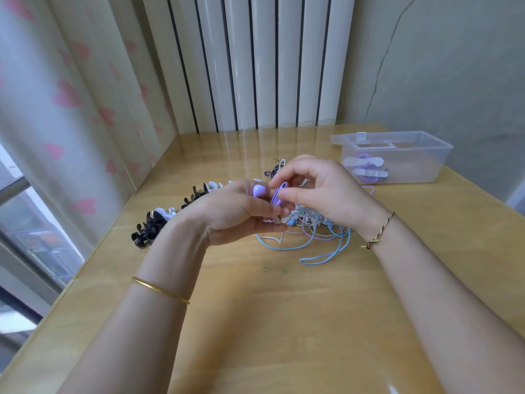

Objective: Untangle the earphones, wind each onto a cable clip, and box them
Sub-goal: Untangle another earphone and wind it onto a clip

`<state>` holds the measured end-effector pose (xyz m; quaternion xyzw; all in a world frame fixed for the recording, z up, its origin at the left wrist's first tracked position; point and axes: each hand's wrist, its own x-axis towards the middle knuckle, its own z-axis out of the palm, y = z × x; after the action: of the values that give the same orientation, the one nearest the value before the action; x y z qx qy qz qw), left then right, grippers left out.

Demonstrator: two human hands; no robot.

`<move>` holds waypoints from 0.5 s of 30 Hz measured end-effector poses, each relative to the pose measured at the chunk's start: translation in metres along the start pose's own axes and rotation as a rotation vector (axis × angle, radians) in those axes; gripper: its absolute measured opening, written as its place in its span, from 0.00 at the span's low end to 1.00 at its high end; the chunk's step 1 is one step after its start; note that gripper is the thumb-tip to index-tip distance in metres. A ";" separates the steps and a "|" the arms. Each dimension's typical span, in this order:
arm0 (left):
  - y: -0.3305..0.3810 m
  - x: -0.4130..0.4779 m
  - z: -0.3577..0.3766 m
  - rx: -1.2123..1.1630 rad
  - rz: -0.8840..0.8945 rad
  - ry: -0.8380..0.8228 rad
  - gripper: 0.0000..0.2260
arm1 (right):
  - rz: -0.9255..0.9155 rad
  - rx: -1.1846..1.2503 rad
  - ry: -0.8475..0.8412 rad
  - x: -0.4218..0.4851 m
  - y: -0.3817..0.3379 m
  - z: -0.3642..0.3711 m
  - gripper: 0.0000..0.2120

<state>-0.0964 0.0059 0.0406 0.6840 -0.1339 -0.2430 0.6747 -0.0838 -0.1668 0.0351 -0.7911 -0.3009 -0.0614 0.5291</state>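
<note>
My left hand [238,211] and my right hand [321,191] meet above the table's middle, both pinching a purple earphone [277,194] and its thin cable. Under and behind them lies a tangled heap of earphone cables [321,237] in blue, green, pink and white. A row of black and white cable clips [159,220] runs along the table to the left of my hands. At the back right stands a clear plastic box [397,157] holding purple earphones wound on white clips [366,167].
The wooden table [255,322] has its left edge beside a curtain [71,109] and a window. A radiator [255,61] stands behind the table's far edge. A dark earphone cable [272,170] lies behind my hands.
</note>
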 end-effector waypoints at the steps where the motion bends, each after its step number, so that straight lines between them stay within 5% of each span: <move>1: 0.000 0.001 0.001 -0.003 0.000 -0.020 0.08 | -0.015 0.037 0.002 0.001 -0.001 0.001 0.09; 15: 0.006 0.013 0.009 0.003 -0.127 -0.085 0.08 | 0.019 0.118 -0.060 -0.001 -0.003 -0.004 0.16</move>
<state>-0.0895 -0.0090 0.0449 0.6811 -0.1191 -0.3140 0.6506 -0.0850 -0.1698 0.0387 -0.7628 -0.3124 -0.0149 0.5660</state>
